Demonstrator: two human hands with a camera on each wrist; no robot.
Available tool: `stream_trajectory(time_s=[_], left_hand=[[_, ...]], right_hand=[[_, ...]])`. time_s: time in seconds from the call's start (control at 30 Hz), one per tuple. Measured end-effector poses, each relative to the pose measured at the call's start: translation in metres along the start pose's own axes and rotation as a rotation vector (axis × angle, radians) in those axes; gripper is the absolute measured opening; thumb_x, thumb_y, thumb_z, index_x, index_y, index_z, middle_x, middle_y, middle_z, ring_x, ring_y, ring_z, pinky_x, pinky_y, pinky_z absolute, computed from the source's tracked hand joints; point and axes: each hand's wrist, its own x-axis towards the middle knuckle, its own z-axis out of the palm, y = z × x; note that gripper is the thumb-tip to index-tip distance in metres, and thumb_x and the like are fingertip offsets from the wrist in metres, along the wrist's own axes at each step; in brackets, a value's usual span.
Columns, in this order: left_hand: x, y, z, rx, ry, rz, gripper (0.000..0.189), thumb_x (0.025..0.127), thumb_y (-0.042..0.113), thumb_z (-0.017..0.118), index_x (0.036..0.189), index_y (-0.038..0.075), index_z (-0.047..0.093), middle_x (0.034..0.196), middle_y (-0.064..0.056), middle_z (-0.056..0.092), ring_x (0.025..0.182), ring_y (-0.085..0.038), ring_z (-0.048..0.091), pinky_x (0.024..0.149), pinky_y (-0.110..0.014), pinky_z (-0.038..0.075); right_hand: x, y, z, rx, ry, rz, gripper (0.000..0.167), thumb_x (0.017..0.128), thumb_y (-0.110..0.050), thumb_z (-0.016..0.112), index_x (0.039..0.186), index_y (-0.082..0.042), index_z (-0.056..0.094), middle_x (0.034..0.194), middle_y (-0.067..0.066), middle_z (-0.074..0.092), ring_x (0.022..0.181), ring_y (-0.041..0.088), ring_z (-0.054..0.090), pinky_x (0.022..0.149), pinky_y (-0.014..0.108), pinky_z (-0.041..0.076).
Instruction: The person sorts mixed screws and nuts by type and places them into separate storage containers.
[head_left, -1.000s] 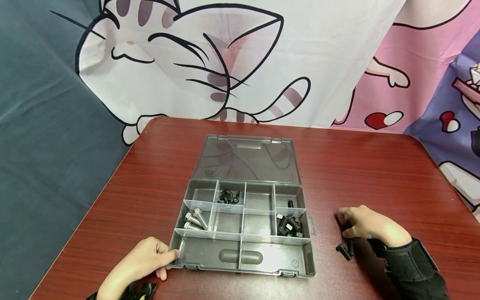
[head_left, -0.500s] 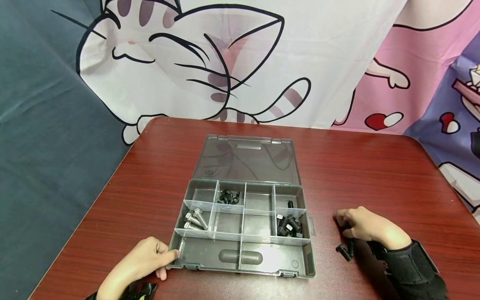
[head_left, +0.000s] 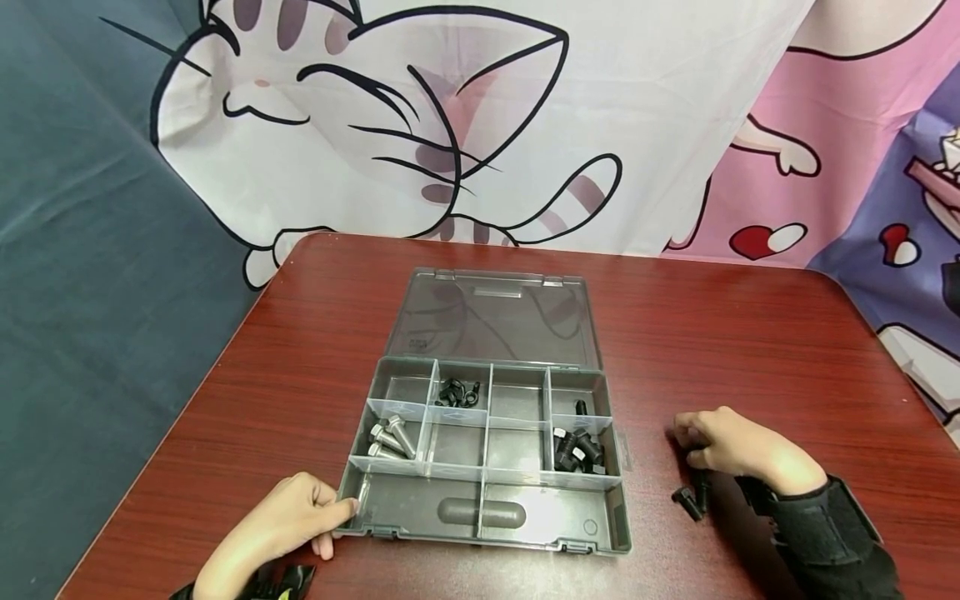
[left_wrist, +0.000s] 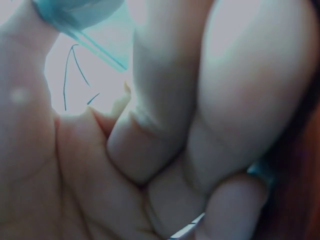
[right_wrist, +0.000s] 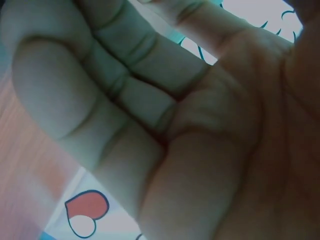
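Note:
At the front left corner of a grey plastic compartment box, my left hand pinches the wall, thumb on top and fingers curled below. My right hand is low over the table right of the box, fingers bent down beside loose black bolts. Its fingertips are hidden, and I cannot tell whether they hold a bolt. Inside the box lie silver hex bolts at middle left, black bolts at middle right, and small black hardware pieces in a back compartment. Curled fingers fill the right wrist view.
The box's clear grey lid lies folded back behind it on the red-brown table. A black packet shows by my left wrist. Beyond the table's back edge hangs a cartoon-printed cloth.
My right hand shifts only slightly over the loose bolts. My left hand and the box stay where they were.

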Motion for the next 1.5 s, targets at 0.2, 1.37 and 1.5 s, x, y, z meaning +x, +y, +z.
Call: stream_trajectory(time_s=[0.2,1.37,1.5], left_hand=[[0.0,0.0,-0.001,-0.003,-0.009,-0.001,0.044,0.087,0.031,0.058,0.053,0.003,0.056,0.045,-0.001,0.056,0.048,-0.018,0.057,0.058,-0.025,0.046],[0.002,-0.002,-0.001,-0.011,-0.011,0.003,0.044,0.087,0.03,0.059,0.053,0.002,0.056,0.045,-0.001,0.056,0.047,-0.017,0.057,0.056,-0.026,0.046],[0.002,-0.002,-0.001,-0.014,-0.015,0.005,0.044,0.087,0.03,0.059,0.053,0.002,0.056,0.045,-0.002,0.056,0.047,-0.018,0.057,0.056,-0.026,0.046]], right_hand=[[0.005,-0.004,-0.006,-0.032,0.023,0.007,0.023,0.072,-0.003,0.068,0.077,-0.016,0.05,0.065,-0.007,0.042,0.052,0.007,0.036,0.049,0.026,0.031],[0.031,-0.035,-0.032,-0.016,0.101,-0.07,0.017,0.073,0.001,0.063,0.078,-0.012,0.054,0.062,-0.007,0.044,0.049,0.005,0.039,0.046,0.025,0.034],[0.035,-0.039,-0.035,-0.042,0.12,-0.084,0.017,0.071,0.001,0.063,0.076,-0.012,0.054,0.061,-0.008,0.044,0.049,0.005,0.038,0.046,0.024,0.033]])
